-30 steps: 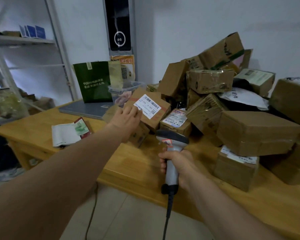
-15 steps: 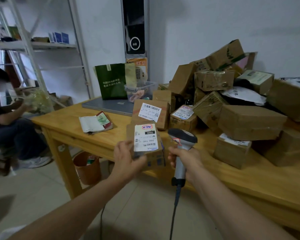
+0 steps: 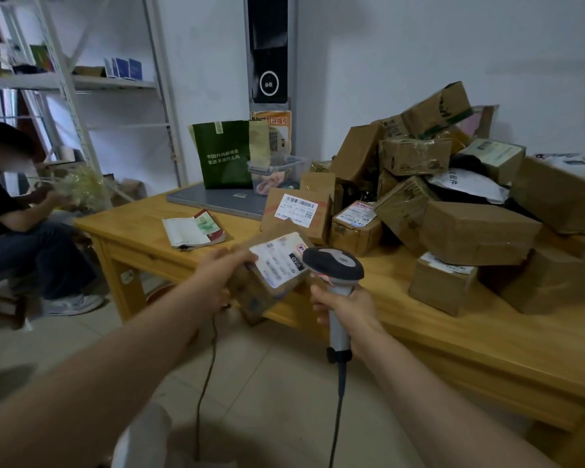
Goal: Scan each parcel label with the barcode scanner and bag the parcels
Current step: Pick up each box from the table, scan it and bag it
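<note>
Cardboard parcel (image 3: 267, 275) gripped in left hand (image 3: 217, 278) fingers; right hand (image 3: 345, 307) fingers grip scanner (image 3: 333, 265) beside label.

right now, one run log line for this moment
left hand: holds parcel, label up | right hand: grips scanner beside label | bagged: not yet
</note>
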The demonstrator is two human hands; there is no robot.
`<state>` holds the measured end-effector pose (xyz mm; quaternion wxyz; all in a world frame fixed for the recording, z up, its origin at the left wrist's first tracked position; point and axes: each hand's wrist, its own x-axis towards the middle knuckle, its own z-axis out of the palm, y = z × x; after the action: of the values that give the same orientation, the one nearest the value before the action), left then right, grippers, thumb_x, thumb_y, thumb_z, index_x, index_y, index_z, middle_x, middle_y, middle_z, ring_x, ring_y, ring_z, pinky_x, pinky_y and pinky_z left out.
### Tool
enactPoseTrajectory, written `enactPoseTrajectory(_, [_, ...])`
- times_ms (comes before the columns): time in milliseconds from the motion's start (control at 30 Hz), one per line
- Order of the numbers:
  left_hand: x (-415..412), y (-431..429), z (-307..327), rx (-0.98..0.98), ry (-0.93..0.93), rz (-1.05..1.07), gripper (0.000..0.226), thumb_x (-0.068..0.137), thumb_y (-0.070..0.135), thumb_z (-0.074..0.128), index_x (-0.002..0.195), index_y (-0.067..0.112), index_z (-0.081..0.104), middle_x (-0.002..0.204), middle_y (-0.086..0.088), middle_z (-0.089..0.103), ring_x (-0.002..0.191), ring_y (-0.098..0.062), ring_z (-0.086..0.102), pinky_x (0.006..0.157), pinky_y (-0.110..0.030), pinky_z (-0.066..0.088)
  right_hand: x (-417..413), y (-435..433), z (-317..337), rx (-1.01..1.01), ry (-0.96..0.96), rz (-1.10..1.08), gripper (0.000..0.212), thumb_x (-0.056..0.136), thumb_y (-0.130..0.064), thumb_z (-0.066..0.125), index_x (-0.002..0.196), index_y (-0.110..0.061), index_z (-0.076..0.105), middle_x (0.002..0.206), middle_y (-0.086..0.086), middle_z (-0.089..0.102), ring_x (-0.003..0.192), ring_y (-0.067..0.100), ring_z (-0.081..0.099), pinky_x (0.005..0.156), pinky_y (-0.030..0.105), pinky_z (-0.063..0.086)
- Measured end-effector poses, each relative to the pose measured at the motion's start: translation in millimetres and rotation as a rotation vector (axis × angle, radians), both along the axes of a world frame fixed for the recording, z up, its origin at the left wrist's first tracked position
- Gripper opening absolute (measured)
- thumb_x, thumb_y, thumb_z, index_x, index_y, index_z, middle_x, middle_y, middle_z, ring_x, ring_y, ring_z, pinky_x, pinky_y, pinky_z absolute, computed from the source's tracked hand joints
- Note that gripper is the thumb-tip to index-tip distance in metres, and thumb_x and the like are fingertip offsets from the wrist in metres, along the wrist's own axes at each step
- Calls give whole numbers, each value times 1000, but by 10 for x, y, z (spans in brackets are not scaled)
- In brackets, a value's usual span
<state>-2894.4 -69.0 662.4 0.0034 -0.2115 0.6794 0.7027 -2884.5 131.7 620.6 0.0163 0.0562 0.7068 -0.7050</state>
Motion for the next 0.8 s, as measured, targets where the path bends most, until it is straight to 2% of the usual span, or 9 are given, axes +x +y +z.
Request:
enactPoseTrajectory(133, [-16, -336, 608, -281, 72, -10, 46, 75, 24, 78, 110, 7, 55, 104, -12, 67, 89, -23, 63, 68, -32, 52, 232, -41, 220, 109, 97, 202, 15, 82, -16, 74, 92, -10, 65, 69, 3, 68, 53, 9, 60, 50, 20, 49])
enactPoseTrajectory(233, [52, -500, 890, -465, 98, 39, 62, 65, 27, 85, 109, 6, 47, 102, -14, 65, 95, -29, 64, 84, -43, 55, 392, -165, 370, 153, 168, 303, 14, 80, -10, 75, 83, -17, 62, 54, -5, 60, 44, 5, 51, 45, 19, 44])
enactPoseTrajectory(267, [75, -539, 923, -537, 93, 42, 69, 61, 29, 87, 113, 7, 46, 104, -14, 64, 96, -30, 63, 87, -44, 54, 442, -216, 402, 168, 188, 321, 19, 79, -9, 76, 83, -20, 61, 55, -6, 60, 44, 3, 51, 44, 18, 44])
enactPoseTrajectory(333, [151, -570, 972, -646, 84, 28, 75, 60, 29, 87, 120, 7, 48, 106, -13, 63, 95, -28, 61, 82, -39, 53, 534, -312, 441, 211, 242, 368, 28, 77, -7, 77, 85, -28, 59, 68, -9, 62, 53, 0, 55, 47, 13, 43])
enactPoseTrajectory(400, [191, -598, 965, -692, 80, 20, 77, 64, 26, 86, 128, 6, 47, 109, -13, 62, 92, -25, 59, 74, -36, 48, 605, -390, 441, 250, 290, 406, 37, 76, -6, 77, 87, -34, 56, 80, -13, 62, 69, -2, 57, 56, 11, 46])
enactPoseTrajectory(467, [217, -647, 947, -692, 69, 14, 83, 65, 26, 85, 134, 6, 43, 115, -14, 61, 93, -25, 57, 74, -36, 46, 661, -440, 429, 288, 317, 424, 39, 77, -7, 76, 87, -37, 54, 84, -17, 60, 76, -3, 56, 61, 12, 45])
enactPoseTrajectory(600, [278, -760, 910, -710, -3, 16, 77, 58, 33, 88, 125, 11, 57, 108, -11, 62, 91, -25, 59, 61, -32, 47, 758, -493, 428, 352, 343, 465, 35, 79, -8, 74, 88, -36, 54, 86, -14, 63, 68, -4, 54, 59, 10, 47])
enactPoseTrajectory(700, [282, -813, 881, -710, -2, 32, 74, 59, 32, 87, 124, 11, 58, 108, -11, 60, 92, -25, 59, 66, -34, 47, 795, -527, 440, 366, 365, 472, 34, 79, -8, 74, 85, -35, 56, 99, -7, 68, 69, -2, 56, 64, 13, 49])
enactPoseTrajectory(800, [291, -850, 868, -704, -6, 47, 73, 61, 32, 87, 124, 11, 58, 104, -10, 59, 91, -25, 58, 65, -34, 47, 818, -572, 451, 373, 376, 480, 36, 78, -8, 75, 87, -37, 55, 90, -12, 65, 72, -3, 55, 64, 12, 47])
